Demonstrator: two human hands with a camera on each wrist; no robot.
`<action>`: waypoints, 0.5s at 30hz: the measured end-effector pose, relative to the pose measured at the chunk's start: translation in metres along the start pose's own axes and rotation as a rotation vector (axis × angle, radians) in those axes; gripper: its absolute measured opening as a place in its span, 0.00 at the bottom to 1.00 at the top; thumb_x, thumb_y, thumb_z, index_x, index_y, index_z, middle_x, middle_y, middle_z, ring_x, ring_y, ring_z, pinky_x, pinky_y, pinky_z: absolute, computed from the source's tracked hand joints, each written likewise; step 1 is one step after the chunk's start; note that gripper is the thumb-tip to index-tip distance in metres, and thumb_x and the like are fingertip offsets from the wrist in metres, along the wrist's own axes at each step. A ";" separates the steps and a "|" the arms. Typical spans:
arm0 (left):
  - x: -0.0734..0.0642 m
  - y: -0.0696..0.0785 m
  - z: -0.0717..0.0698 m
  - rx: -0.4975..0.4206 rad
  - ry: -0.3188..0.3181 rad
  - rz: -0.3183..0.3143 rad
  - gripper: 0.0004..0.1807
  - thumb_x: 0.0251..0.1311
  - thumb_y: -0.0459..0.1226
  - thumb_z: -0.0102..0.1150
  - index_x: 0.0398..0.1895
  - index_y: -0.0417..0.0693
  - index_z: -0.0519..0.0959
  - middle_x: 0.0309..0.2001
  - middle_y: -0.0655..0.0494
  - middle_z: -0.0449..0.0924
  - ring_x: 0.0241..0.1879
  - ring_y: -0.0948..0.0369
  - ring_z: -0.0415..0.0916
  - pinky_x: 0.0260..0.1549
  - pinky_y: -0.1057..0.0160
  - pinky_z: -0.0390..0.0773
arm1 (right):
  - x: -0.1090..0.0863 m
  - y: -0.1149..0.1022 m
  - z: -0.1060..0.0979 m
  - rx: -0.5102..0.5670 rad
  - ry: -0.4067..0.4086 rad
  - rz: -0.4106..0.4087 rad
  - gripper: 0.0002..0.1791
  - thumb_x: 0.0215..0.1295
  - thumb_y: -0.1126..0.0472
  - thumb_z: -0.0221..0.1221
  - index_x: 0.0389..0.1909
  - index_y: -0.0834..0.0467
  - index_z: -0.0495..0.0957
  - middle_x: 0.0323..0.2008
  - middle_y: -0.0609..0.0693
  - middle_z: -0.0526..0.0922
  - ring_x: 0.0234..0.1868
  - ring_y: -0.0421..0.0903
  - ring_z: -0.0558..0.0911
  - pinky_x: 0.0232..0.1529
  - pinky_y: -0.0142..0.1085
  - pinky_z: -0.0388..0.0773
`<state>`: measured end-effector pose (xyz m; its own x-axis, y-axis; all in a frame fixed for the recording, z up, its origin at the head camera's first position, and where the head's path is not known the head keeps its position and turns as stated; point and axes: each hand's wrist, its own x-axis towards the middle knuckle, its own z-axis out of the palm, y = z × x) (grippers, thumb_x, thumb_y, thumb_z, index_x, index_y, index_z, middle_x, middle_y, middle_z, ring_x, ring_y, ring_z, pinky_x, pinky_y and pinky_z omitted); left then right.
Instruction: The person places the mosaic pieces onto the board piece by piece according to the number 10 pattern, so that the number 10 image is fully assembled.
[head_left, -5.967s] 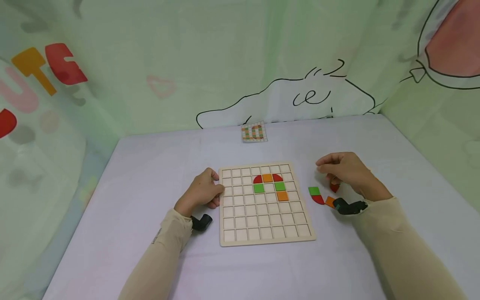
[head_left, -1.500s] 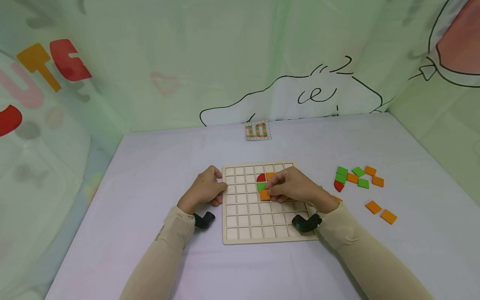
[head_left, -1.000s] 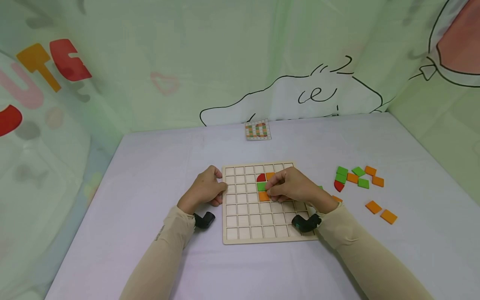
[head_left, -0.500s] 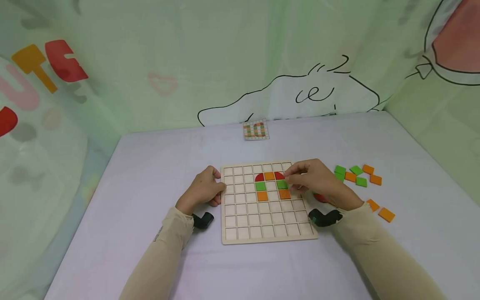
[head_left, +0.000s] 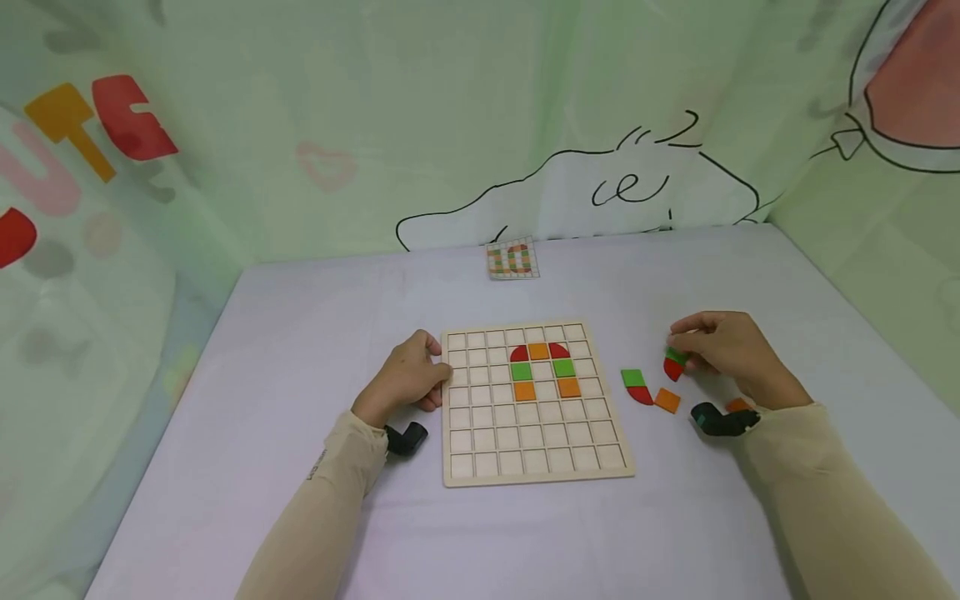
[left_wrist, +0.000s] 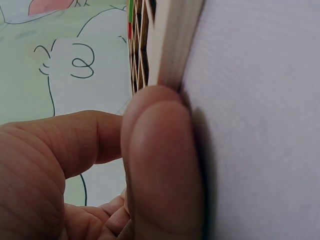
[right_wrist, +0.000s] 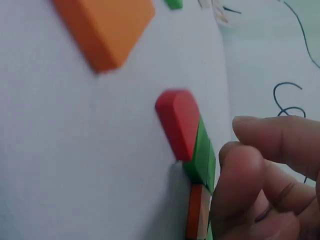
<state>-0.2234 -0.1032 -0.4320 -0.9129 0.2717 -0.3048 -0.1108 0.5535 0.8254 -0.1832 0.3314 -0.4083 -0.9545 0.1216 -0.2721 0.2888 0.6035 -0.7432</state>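
My left hand (head_left: 403,372) holds the left edge of a wooden grid board (head_left: 498,462); in the left wrist view a fingertip presses against the board's side (left_wrist: 172,45). On the board, red quarter-round, orange and green tiles form an arch; the lower orange tiles include a left one (head_left: 524,392) and a right one (head_left: 569,387). My right hand (head_left: 735,346) hovers right of the board, thumb and index bent close to a green tile (head_left: 675,356). A red tile (right_wrist: 180,120) touches green tiles (right_wrist: 200,155) there. I see no tile between the fingertips; the hand hides other tiles.
A small pattern card (head_left: 512,259) lies at the table's back. Between the board and my right hand lie a green tile (head_left: 633,378), a red quarter-round tile (head_left: 640,395) and an orange tile (head_left: 667,401). Another orange tile (head_left: 737,405) shows partly beside the black wrist camera (head_left: 723,419).
An orange tile has been set in the grid below the left green tile. My right hand has let go and moved right to the loose tiles. My left hand stays at the board's edge.
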 end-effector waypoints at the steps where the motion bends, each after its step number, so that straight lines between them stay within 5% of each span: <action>1: 0.000 0.000 0.000 -0.001 0.001 -0.001 0.17 0.66 0.31 0.59 0.55 0.39 0.67 0.20 0.45 0.79 0.14 0.59 0.78 0.16 0.62 0.85 | 0.001 0.002 -0.002 -0.006 0.003 0.010 0.26 0.74 0.51 0.61 0.63 0.66 0.74 0.29 0.46 0.83 0.29 0.42 0.80 0.31 0.33 0.77; 15: 0.000 0.000 0.000 0.000 0.003 -0.006 0.16 0.67 0.31 0.58 0.54 0.39 0.68 0.21 0.45 0.79 0.15 0.59 0.78 0.16 0.62 0.85 | 0.004 0.004 -0.005 -0.103 -0.005 0.040 0.24 0.72 0.55 0.62 0.58 0.69 0.76 0.27 0.46 0.81 0.31 0.45 0.77 0.30 0.34 0.75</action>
<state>-0.2231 -0.1028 -0.4318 -0.9135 0.2658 -0.3079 -0.1160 0.5552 0.8236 -0.1861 0.3384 -0.4090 -0.9421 0.1433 -0.3031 0.3168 0.6765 -0.6649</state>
